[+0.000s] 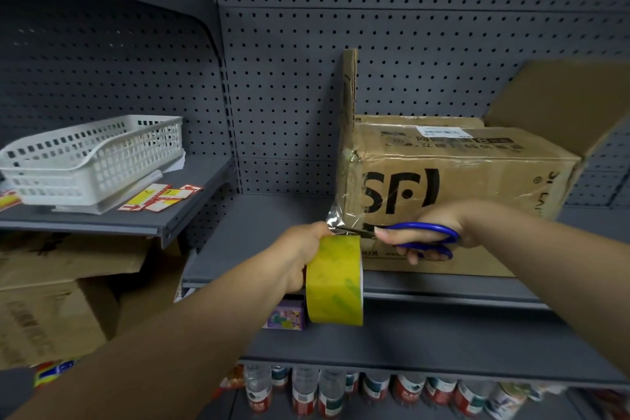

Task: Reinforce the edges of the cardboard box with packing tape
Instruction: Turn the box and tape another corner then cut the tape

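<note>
Head cam view: the brown cardboard box with black lettering (460,181) sits on the grey metal shelf (272,242) at about 3 o'clock, top flaps up. The left hand (300,249) is wrapped around a fat yellow roll of packing tape (335,280) near the centre. A shiny clear strip of tape (339,216) runs from it up to the box's left corner. The right hand (439,225) grips blue-handled scissors (455,237), blades right at that strip. Looks like the cutting step on this corner. Next up, I reckon: snip it clean while keeping it taut, then smooth the loose end down. There's a white plastic basket (92,160) at 9 o'clock.
</note>
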The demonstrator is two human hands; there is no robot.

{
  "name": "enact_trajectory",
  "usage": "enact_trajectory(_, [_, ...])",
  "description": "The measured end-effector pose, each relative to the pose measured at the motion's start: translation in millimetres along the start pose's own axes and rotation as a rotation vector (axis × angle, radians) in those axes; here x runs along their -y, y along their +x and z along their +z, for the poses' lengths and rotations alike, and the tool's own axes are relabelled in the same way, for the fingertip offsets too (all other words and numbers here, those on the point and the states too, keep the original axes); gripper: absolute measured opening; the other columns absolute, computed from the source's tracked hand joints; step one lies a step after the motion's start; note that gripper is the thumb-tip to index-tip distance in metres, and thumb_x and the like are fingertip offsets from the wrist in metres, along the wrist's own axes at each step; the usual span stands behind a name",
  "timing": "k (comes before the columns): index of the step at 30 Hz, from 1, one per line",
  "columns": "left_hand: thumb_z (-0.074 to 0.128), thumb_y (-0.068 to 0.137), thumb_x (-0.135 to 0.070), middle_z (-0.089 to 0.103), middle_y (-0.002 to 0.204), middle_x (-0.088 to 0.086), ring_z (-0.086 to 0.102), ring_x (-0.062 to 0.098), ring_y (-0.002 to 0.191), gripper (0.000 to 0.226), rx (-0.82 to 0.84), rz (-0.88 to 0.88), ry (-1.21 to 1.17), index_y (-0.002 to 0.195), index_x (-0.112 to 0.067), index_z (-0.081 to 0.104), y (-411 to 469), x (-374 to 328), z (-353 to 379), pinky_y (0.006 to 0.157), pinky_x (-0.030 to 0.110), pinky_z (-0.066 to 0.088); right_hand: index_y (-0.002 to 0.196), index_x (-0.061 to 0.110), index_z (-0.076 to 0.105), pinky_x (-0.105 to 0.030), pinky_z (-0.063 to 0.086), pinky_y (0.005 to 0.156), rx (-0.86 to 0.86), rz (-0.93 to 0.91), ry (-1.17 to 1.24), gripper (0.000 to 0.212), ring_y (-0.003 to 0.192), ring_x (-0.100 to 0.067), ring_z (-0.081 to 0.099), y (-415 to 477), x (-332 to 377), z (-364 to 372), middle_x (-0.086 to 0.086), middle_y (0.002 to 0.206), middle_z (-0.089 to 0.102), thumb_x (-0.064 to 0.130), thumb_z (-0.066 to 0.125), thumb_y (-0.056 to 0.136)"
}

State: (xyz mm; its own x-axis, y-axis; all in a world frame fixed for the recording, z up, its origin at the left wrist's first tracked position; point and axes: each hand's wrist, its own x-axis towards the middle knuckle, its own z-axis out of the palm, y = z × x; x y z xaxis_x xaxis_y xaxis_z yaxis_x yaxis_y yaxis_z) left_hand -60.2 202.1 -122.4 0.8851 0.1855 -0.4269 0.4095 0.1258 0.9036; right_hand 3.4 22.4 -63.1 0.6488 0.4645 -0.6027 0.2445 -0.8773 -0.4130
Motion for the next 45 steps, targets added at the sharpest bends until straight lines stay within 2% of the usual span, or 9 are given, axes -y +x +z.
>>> enact_trajectory(4, [0.053, 0.089, -0.02, 0.055, 0.057, 0.006, 0.056, 0.019, 0.047, 0.019, 0.005, 0.014, 0.007, 0.073, -0.011, 0.055, 1, 0, -1, 0.051, 0.028, 0.052, 0.075, 0.015, 0.048, -0.019, 0.033, 0.047, 0.03, 0.005, 0.034, 0.067, 0.047, -0.009, 0.038, 2, 2, -1, 0.0, 0.067, 0.052, 0.078, 0.041, 0.052])
enact_trajectory(13, [0.053, 0.089, -0.015, 0.054, 0.043, 0.003, 0.052, 0.013, 0.03, 0.016, 0.038, 0.059, -0.011, 0.074, -0.011, 0.056, -4, -2, 6, 0.035, 0.02, 0.045, 0.069, 0.015, 0.048, -0.018, 0.035, 0.048, -0.02, -0.01, -0.038, 0.066, 0.042, -0.008, 0.038, 6, 10, -1, 0.001, 0.057, 0.047, 0.08, 0.04, 0.056])
enact_trajectory(20, [0.057, 0.088, -0.02, 0.06, 0.069, 0.01, 0.059, 0.02, 0.052, 0.017, 0.072, 0.053, 0.043, 0.102, -0.009, 0.061, -3, 0, 8, 0.045, 0.025, 0.052, 0.065, 0.021, 0.045, -0.023, 0.036, 0.054, -0.008, 0.019, -0.082, 0.056, 0.048, -0.012, 0.039, 8, 16, 3, -0.002, 0.057, 0.047, 0.073, 0.032, 0.078])
enact_trajectory(23, [0.057, 0.088, -0.019, 0.06, 0.07, 0.01, 0.058, 0.021, 0.057, 0.014, 0.077, 0.058, 0.044, 0.098, -0.009, 0.061, -2, 1, 6, 0.051, 0.026, 0.051, 0.073, 0.013, 0.051, -0.024, 0.04, 0.055, -0.058, -0.023, -0.127, 0.072, 0.049, -0.013, 0.043, 11, 15, 2, -0.002, 0.058, 0.049, 0.083, 0.035, 0.063])
enact_trajectory(26, [0.056, 0.088, -0.018, 0.058, 0.07, 0.01, 0.055, 0.021, 0.058, 0.011, 0.069, 0.065, 0.043, 0.092, -0.009, 0.061, -1, 0, 3, 0.056, 0.027, 0.048, 0.077, 0.011, 0.054, -0.022, 0.043, 0.056, -0.111, -0.047, -0.19, 0.07, 0.049, -0.013, 0.045, 13, 15, 2, -0.001, 0.058, 0.05, 0.078, 0.033, 0.072])
enact_trajectory(34, [0.056, 0.087, -0.02, 0.059, 0.07, 0.011, 0.056, 0.023, 0.06, 0.012, 0.037, 0.046, 0.07, 0.087, -0.01, 0.062, -1, -1, -5, 0.058, 0.029, 0.049, 0.053, 0.016, 0.05, -0.025, 0.044, 0.066, -0.199, -0.072, -0.237, 0.064, 0.048, -0.012, 0.047, 22, 17, 6, 0.001, 0.051, 0.052, 0.076, 0.038, 0.072])
enact_trajectory(37, [0.056, 0.086, -0.02, 0.061, 0.078, 0.014, 0.057, 0.025, 0.065, 0.017, 0.051, 0.026, 0.093, 0.093, -0.007, 0.063, -1, 0, -8, 0.061, 0.031, 0.05, 0.074, 0.016, 0.06, -0.027, 0.047, 0.072, -0.164, -0.058, -0.252, 0.064, 0.069, -0.016, 0.057, 20, 18, 9, -0.004, 0.078, 0.063, 0.076, 0.035, 0.075])
enact_trajectory(40, [0.056, 0.086, -0.017, 0.057, 0.066, 0.01, 0.054, 0.02, 0.055, 0.012, 0.097, -0.01, 0.127, 0.079, -0.008, 0.062, -6, 4, -6, 0.052, 0.023, 0.047, 0.123, 0.012, 0.052, -0.038, 0.041, 0.097, -0.092, -0.058, -0.199, 0.074, 0.115, -0.029, 0.052, 14, 22, 11, -0.011, 0.125, 0.056, 0.069, 0.025, 0.084])
enact_trajectory(45, [0.055, 0.087, -0.014, 0.057, 0.072, 0.009, 0.053, 0.018, 0.06, 0.007, 0.166, 0.042, 0.195, 0.085, -0.011, 0.062, -14, 11, -4, 0.054, 0.022, 0.045, 0.132, 0.005, 0.043, -0.034, 0.039, 0.098, -0.004, 0.01, -0.166, 0.081, 0.123, -0.029, 0.047, 15, 21, 12, -0.015, 0.134, 0.047, 0.068, 0.026, 0.085])
